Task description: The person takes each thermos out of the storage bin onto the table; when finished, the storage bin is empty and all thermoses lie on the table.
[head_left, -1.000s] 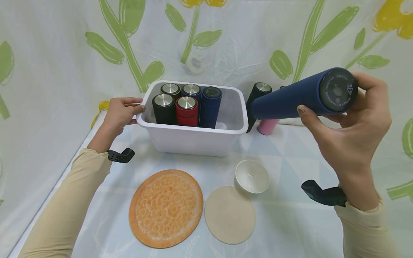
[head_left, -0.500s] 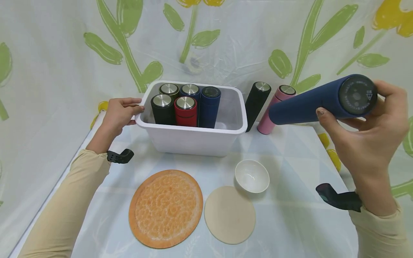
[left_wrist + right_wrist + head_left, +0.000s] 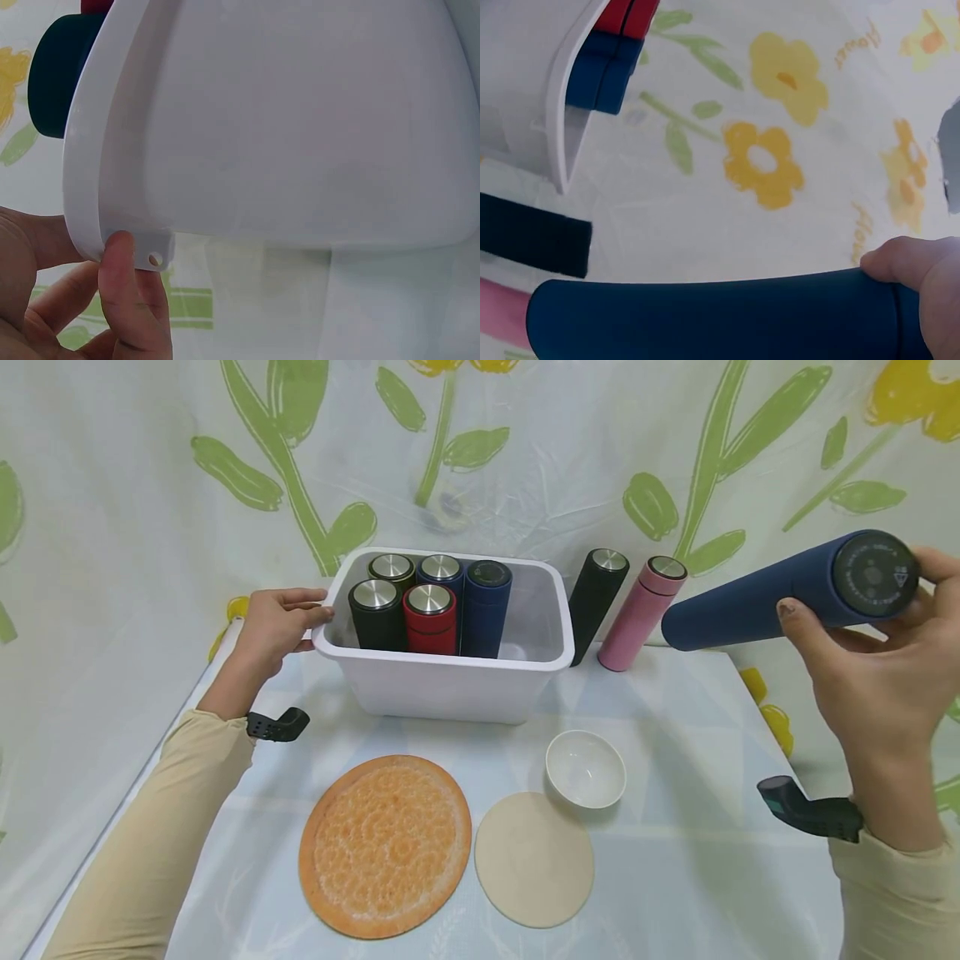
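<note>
My right hand (image 3: pixel 892 677) grips a navy blue thermos bottle (image 3: pixel 750 602) near its seam, with the black-topped end towards me. The bottle is held in the air, tilted, to the right of the table's back part. In the right wrist view the bottle's (image 3: pixel 720 319) long smooth side spans the bottom. My left hand (image 3: pixel 273 622) pinches the left rim of a white plastic bin (image 3: pixel 450 689). The left wrist view shows fingers at the bin's lip (image 3: pixel 86 172). Inside the bin stand several thermos bottles, including a red one (image 3: pixel 431 627) and a navy one (image 3: pixel 486 614).
A black thermos (image 3: pixel 596 602) and a pink thermos (image 3: pixel 641 618) stand right of the bin. In front lie a round orange-brown mat (image 3: pixel 386 847) and a round beige disc (image 3: pixel 534 864). A white bowl (image 3: pixel 585 770) sits by the disc. A flower-patterned curtain (image 3: pixel 555 460) hangs behind.
My right hand has carried the navy thermos to the right, uncovering the pink thermos behind it. The left hand stays on the bin's rim.
</note>
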The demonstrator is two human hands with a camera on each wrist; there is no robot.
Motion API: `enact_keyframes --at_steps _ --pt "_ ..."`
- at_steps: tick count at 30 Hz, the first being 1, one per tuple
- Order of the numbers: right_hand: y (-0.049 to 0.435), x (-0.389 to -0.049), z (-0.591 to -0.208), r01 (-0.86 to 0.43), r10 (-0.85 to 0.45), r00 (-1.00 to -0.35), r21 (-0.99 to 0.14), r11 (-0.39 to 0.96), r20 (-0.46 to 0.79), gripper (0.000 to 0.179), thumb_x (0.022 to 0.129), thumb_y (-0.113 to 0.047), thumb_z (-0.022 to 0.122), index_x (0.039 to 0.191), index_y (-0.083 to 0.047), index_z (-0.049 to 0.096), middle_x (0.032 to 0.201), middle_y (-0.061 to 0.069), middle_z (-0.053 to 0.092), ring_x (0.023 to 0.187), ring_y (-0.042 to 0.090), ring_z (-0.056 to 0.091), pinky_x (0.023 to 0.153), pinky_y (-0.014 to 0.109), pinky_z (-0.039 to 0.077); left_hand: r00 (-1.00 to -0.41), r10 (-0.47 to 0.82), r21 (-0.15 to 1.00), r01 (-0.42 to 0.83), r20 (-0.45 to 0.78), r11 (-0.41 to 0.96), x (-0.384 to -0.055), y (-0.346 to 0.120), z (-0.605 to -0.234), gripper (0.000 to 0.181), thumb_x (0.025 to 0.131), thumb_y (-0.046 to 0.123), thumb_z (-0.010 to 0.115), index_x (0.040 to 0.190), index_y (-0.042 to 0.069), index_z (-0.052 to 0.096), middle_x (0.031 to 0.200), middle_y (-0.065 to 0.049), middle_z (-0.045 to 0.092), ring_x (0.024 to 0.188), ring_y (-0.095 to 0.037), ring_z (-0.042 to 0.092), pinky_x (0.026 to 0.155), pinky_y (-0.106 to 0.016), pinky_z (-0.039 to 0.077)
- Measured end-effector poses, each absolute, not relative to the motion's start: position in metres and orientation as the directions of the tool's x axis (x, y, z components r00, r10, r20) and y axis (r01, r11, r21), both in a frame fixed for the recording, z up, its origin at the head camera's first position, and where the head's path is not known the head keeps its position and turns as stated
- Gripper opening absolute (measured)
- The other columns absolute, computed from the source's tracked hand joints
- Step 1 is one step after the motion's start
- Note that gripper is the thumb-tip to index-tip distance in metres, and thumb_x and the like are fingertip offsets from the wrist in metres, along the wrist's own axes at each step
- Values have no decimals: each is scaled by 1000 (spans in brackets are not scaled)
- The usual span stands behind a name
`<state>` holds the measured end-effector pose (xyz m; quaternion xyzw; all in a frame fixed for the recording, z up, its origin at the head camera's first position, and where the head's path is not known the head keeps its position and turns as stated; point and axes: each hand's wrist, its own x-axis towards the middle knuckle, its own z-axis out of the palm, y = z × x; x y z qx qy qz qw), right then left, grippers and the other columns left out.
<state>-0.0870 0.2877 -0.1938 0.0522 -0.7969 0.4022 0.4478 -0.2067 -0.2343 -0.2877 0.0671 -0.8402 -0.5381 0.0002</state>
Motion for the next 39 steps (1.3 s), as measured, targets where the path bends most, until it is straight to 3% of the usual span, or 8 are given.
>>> enact_keyframes --at_steps 9,20,35,39 --pt "306 -108 -208 -383 250 -569 -521 762 784 58 79 -15 81 132 -11 55 114 -4 69 90 -6 64 74 7 48 -991 -114 902 -113 -71 416 -206 -234 -288 46 100 17 62 144 5 54 134 -21 59 114 -29 60 69 -19 56" --pt "321 -134 -226 -253 349 -603 -587 769 717 56 78 -15 82 127 -12 58 101 -22 60 82 -5 58 73 10 45 -990 -123 901 -117 -72 417 -206 -233 -287 46 100 18 62 144 6 54 135 -20 59 113 -28 60 68 -19 56" --pt "338 -177 -261 -204 376 -679 -654 729 630 58 81 -24 82 130 -14 52 104 -21 58 91 -3 57 84 16 45 -991 -118 899 -106 -61 426 -204 -234 -287 47 100 18 62 144 5 54 135 -20 59 112 -29 59 67 -19 56" --pt "340 -188 -267 -150 407 -703 -681 716 583 59 82 -27 81 130 -14 51 101 -21 56 88 -3 54 81 17 42 -992 -114 898 -100 -56 428 -204 -234 -286 47 100 18 62 144 5 54 135 -21 58 111 -28 60 67 -19 55"
